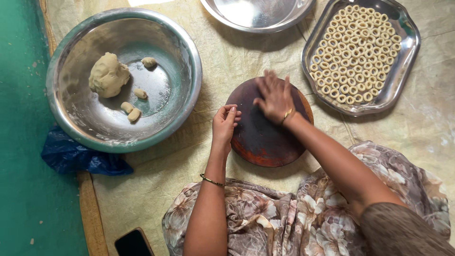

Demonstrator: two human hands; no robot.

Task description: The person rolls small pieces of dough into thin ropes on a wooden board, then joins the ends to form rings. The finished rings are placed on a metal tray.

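The right hand (pixel 275 98) is blurring at its fingertips and covering whatever lies beneath it on the round wooden board (pixel 265 137). At twelve o'clock the top edge is cutting off a steel plate (pixel 258 14). At seven o'clock the bottom edge is cropping a dark phone (pixel 133 244). The left hand (pixel 225 124) is curling its fingertips together, hiding anything pinched there.

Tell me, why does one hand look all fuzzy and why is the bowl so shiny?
Head view: the right hand is motion-blurred over the round wooden board; the left hand looks sharp. Daylight glares white off the upper steel bowl, and the big bowl gleams softly.
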